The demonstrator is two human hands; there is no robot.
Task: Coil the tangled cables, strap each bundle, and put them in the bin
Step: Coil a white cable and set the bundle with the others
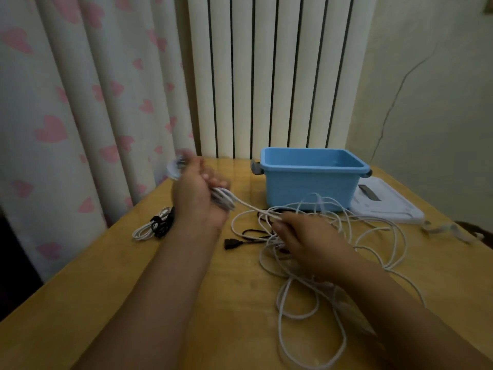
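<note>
My left hand (198, 194) is raised above the wooden table (186, 289) and grips a coil of white cable (224, 200); part of the coil blurs behind the fist. From that coil one strand runs down to my right hand (306, 241), which pinches it over a loose tangle of white cable (306, 297). A black cable (240, 240) with a plug lies under the tangle. The open blue bin (312, 180) stands behind the tangle. A small white bundle tied with a black strap (154, 225) lies at the left.
The bin's white lid (386, 205) lies flat to the right of the bin. More pale cable (450, 231) sits at the table's right edge. A heart-print curtain (80, 102) and a white radiator (266, 76) stand close behind the table.
</note>
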